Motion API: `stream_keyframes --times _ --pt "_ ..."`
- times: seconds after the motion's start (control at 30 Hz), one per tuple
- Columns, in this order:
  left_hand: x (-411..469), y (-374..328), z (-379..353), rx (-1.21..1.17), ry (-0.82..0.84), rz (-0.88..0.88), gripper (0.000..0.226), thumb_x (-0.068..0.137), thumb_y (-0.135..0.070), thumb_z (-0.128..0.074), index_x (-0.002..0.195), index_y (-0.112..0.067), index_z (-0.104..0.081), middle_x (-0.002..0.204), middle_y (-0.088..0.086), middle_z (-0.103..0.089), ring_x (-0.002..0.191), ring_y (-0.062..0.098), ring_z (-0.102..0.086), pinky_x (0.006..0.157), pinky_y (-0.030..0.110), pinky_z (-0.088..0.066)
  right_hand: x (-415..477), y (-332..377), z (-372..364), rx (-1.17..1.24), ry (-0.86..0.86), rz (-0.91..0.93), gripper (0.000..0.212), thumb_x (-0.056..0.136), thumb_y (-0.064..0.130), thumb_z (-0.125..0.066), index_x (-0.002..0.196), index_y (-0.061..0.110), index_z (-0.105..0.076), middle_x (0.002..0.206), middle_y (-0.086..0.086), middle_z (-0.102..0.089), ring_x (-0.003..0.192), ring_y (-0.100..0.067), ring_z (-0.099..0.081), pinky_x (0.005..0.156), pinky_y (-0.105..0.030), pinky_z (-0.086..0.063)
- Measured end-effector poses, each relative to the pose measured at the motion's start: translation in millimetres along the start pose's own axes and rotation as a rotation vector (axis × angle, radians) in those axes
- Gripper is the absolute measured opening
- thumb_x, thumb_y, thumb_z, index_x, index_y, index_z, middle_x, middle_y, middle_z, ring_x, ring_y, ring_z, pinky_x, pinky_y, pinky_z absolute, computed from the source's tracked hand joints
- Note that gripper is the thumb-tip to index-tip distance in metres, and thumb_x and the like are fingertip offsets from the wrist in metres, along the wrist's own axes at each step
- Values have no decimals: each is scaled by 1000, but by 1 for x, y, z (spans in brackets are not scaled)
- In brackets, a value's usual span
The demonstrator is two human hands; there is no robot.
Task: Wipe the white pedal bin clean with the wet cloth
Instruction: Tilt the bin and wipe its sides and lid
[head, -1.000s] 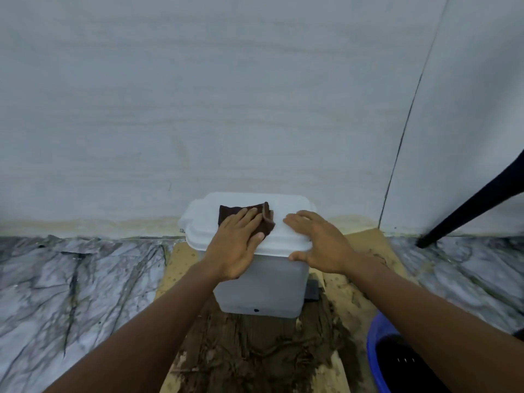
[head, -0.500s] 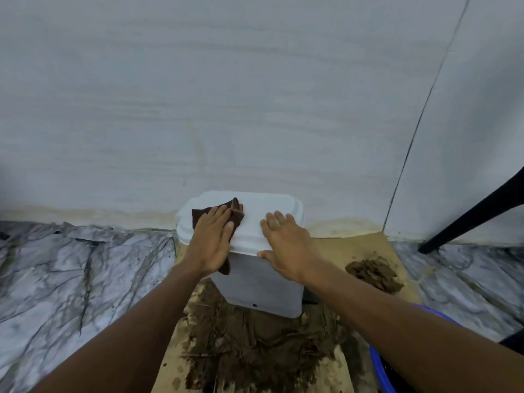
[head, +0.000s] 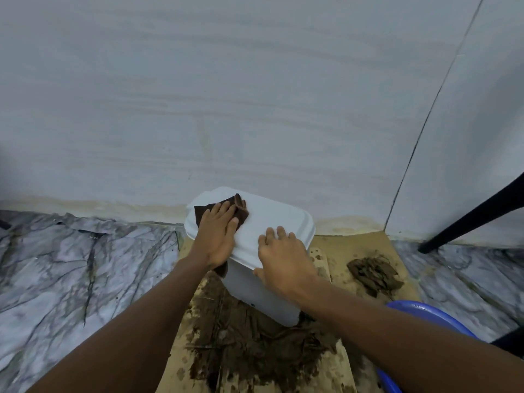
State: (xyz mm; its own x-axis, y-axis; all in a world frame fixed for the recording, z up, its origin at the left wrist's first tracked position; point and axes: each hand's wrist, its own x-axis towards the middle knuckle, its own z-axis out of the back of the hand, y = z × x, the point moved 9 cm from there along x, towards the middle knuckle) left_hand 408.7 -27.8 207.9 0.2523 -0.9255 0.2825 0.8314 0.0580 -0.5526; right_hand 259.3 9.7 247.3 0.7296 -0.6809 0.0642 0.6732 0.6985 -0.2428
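Observation:
The white pedal bin (head: pixel 263 290) stands on muddy cardboard against the wall, its lid (head: pixel 272 219) closed. A dark brown wet cloth (head: pixel 241 211) lies on the lid's left part, with one end hanging over the near left edge. My left hand (head: pixel 217 234) lies flat on the cloth, fingers spread, pressing it to the lid. My right hand (head: pixel 283 256) rests on the lid's near right corner, thumb over the rim, steadying the bin. The pedal is hidden.
Wet brown mud (head: pixel 255 341) is smeared over the cardboard sheet (head: pixel 363 242) in front of the bin, and a clump of mud (head: pixel 374 272) lies to its right. A blue basin (head: pixel 425 316) sits at the lower right. A black chair leg (head: pixel 470 217) slants down by the wall corner.
My left hand has slid the cloth from the lid's middle to its left side, with an end now over the edge. The right hand shifted along the lid; the view turned.

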Motion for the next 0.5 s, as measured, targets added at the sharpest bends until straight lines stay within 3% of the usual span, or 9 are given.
stream_keyframes --times 0.23,0.37,0.43,0.5 --pt "13 -40 -23 89 23 -89 65 98 -45 -16 154 -17 -34 163 4 -27 154 20 -13 125 40 -4 -19 -51 -10 88 -39 -3 69 92 57 -54 142 10 -40 144 -10 -45 130 -30 -44 92 -42 -47" --pt "18 -61 -36 115 16 -136 62 99 -43 -19 153 -17 -38 162 4 -31 153 21 -16 125 40 -6 -22 -86 -20 166 -138 20 78 82 68 -60 137 15 -51 140 -4 -54 136 -26 -44 95 -43 -52" --pt "19 -66 -39 125 -4 -138 60 101 -42 -21 152 -16 -39 161 4 -32 153 21 -16 125 40 -6 -20 -102 -25 263 -210 59 86 73 73 -65 138 18 -55 146 -3 -52 145 -24 -35 111 -47 -41" --pt "18 -67 -39 123 -22 -122 56 103 -40 -24 152 -16 -40 161 4 -32 153 21 -16 124 39 -4 -14 -115 -37 405 -131 96 103 68 78 -66 151 25 -37 162 6 -25 153 -13 -9 125 -39 -10"
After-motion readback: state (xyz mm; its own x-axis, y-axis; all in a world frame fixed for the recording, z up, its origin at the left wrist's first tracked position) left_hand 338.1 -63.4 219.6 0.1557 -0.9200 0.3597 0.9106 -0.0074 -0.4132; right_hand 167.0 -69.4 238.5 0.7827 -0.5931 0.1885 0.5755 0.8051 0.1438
